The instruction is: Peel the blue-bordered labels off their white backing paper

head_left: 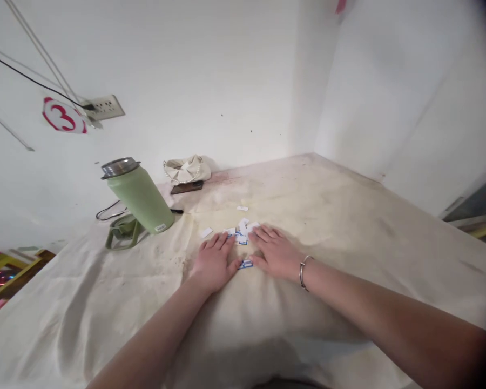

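Note:
Several small white cards (242,235), some with blue edging, lie in a loose heap on the cloth-covered table. My left hand (214,262) rests flat at the heap's left side, fingers stretched forward and fingertips by the cards. On the other side, my right hand (276,251) lies flat with its fingers over the cards' right edge; a bracelet (303,272) circles that wrist. Between my two thumbs is a blue-edged card (245,264). One white card (206,232) lies apart to the left, and another card (242,208) farther back. My hands partly hide the heap.
A green bottle (141,199) without its lid stands at the left, the green lid (123,231) beside it. Near the wall are a white pouch (187,169) and a dark phone (187,187). The tablecloth (340,216) is wrinkled. A power socket (107,107) is on the wall.

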